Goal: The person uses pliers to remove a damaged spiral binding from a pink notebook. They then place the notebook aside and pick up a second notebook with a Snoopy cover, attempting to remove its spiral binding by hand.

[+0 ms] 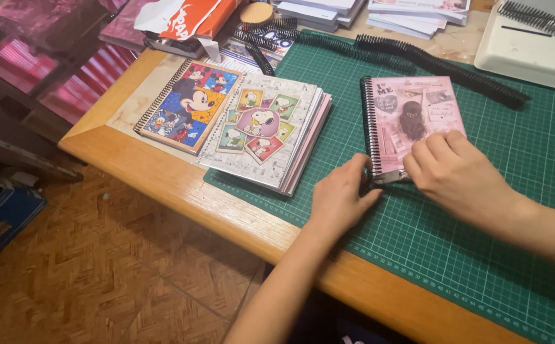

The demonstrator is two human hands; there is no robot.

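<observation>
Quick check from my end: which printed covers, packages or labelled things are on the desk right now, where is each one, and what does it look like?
Pink notebook: on the green cutting mat, black spiral left, under left hand and right hand.
Cartoon-dog notebook stack: mat's left edge, white, pastel picture tiles.
Cartoon-mouse notebook: far left on the wood, blue, yellow and red panels.
Orange-and-white package: back left, crumpled.
White notepad stacks: back centre.
</observation>
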